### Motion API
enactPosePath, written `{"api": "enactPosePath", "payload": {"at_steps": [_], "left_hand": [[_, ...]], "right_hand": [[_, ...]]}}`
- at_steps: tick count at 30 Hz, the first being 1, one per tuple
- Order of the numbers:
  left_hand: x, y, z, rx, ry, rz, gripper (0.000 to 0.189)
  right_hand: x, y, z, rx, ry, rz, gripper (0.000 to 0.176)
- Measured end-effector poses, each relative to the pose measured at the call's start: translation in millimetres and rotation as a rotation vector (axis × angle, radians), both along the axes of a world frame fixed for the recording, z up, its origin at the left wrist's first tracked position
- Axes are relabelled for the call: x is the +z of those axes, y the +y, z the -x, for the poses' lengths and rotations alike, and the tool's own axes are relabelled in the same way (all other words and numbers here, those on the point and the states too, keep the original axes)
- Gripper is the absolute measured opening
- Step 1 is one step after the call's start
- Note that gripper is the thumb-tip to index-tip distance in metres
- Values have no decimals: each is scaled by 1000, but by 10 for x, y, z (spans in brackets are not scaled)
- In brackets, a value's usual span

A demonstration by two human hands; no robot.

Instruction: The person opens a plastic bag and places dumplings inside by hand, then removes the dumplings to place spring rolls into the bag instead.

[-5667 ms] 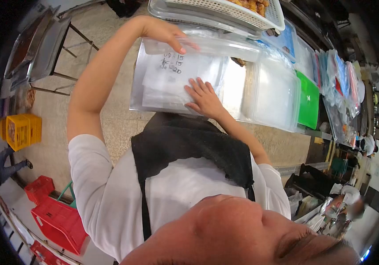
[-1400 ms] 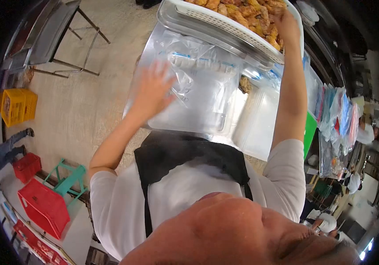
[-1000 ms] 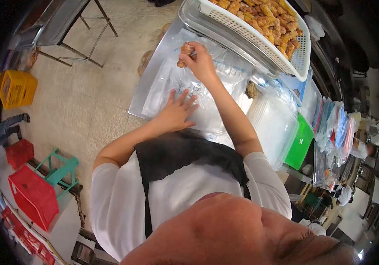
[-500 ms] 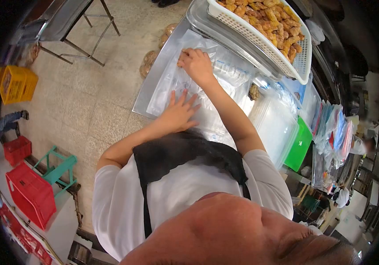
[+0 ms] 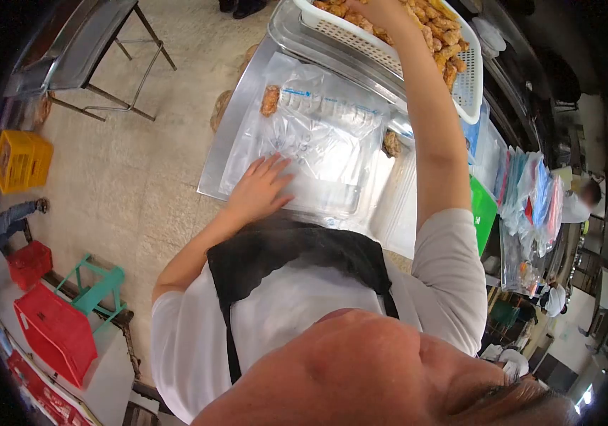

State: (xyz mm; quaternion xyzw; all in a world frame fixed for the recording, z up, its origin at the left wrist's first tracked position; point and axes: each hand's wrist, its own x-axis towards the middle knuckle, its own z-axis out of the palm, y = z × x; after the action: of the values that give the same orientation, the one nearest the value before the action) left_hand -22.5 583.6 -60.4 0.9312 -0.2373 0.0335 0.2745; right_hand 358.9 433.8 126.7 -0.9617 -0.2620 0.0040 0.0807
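My left hand [image 5: 260, 188] rests with fingers spread on clear plastic bags [image 5: 311, 156], which lie on a metal tray [image 5: 213, 167]. One browned piece of what looks like chicken [image 5: 270, 101] lies at the far left of the bags, beside a row of blue and white printing. My right hand [image 5: 377, 13] reaches into a white perforated basket [image 5: 468, 99] heaped with golden-brown pieces [image 5: 435, 32]. The frame's top edge partly cuts off that hand, and whether its fingers grip a piece is not visible.
The basket sits over a clear lidded container [image 5: 286, 25]. A darker lump [image 5: 391, 144] lies right of the bags. A green sheet [image 5: 481, 213] and hanging plastic bags [image 5: 538, 202] are at right. Red crates [image 5: 56, 334], a green stool [image 5: 98, 287] and a yellow crate [image 5: 24, 162] stand at left.
My right hand has let go of the browned piece on the bags and moved up and right into the basket. My left hand has slid slightly left and toward me.
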Motion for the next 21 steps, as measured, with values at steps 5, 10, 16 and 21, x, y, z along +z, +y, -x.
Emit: {"api": "enactPosePath", "payload": {"at_steps": [5,10,16,21], "left_hand": [[24,-7,14,40,-48,48,41],[15,14,36,38,-38,91,39],[-56,-6,58,97,-59,114,35],[-54,-29,94,103,-4,118,32]], "right_hand": [[-188,333,-382,-81,60,92,70],[-223,500,-652,-154,154,210,86],[-109,401,-577,-2,104,257,57],[-236,83,-587,168,227,95,48]]}}
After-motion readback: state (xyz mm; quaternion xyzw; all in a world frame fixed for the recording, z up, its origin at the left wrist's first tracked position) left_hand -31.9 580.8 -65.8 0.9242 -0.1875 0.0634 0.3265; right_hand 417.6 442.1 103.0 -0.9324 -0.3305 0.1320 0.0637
